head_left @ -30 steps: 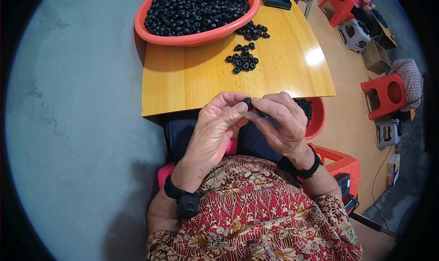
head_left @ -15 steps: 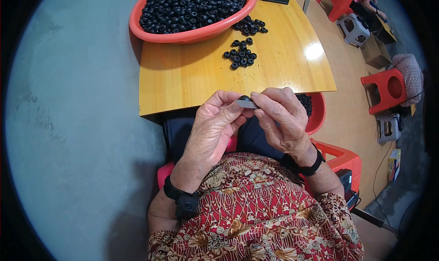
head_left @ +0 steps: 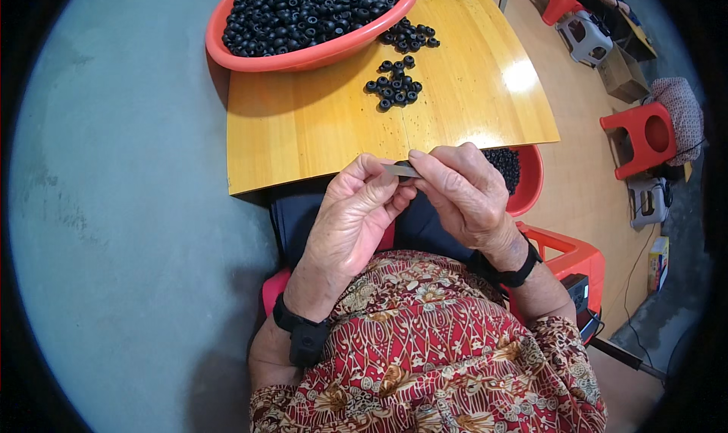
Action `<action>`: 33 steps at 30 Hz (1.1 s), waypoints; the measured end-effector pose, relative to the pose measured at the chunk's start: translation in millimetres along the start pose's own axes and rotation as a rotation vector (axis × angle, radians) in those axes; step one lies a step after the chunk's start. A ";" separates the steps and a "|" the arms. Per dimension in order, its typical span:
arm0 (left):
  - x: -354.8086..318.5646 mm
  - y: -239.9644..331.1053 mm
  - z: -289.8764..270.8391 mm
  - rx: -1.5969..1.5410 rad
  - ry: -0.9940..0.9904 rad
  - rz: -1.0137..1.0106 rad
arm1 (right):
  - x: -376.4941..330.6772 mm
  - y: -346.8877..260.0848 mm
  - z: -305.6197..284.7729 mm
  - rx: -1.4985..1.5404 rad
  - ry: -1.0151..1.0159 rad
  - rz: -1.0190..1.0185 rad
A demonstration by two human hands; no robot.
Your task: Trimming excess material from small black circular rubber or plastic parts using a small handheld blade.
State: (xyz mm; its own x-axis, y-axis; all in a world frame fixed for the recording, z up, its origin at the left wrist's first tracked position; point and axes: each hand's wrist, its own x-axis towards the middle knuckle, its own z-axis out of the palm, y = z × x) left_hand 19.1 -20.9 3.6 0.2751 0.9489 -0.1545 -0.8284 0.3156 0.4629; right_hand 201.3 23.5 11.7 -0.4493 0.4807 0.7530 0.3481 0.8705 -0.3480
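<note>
Just past the near table edge, my two hands meet over my lap. My right hand (head_left: 464, 194) is closed, thumb and index finger pinching one end of a thin grey metal blade (head_left: 403, 171). Facing it, my left hand (head_left: 350, 214) is curled closed around a small round black part (head_left: 401, 162), mostly hidden behind the blade and fingertips. The blade lies across this part, its other end beside my left thumb. On the table ahead sits a loose cluster of similar black parts (head_left: 395, 86), with a second small group (head_left: 409, 37) behind it.
A large red basin (head_left: 299, 61) heaped with black parts stands on the yellow table (head_left: 303, 137). Below the table's right edge is another red basin (head_left: 535, 183) of small black pieces. Red stools (head_left: 644, 133), a cardboard box (head_left: 623, 75) and another person's arm appear at right.
The blade has shifted slightly left and tilted, covering more of the black part. My right index finger has slid a little left. The whole view has shifted slightly.
</note>
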 end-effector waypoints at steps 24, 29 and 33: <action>-1.6 0.8 0.6 -0.095 -0.008 -0.077 | -2.0 25.3 14.5 -0.074 0.198 0.269; 0.7 -0.7 -7.2 -0.120 0.003 -0.070 | 4.1 8.4 7.7 0.143 0.211 0.357; 1.4 -1.1 -7.9 -0.119 -0.029 -0.064 | 7.2 -4.8 1.9 0.241 0.130 0.347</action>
State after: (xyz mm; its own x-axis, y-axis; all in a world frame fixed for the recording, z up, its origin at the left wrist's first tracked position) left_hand 16.5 -19.9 -4.0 0.3420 0.9269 -0.1547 -0.8603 0.3751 0.3453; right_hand 194.8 22.9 17.8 -0.2272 0.7447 0.6275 0.2514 0.6674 -0.7010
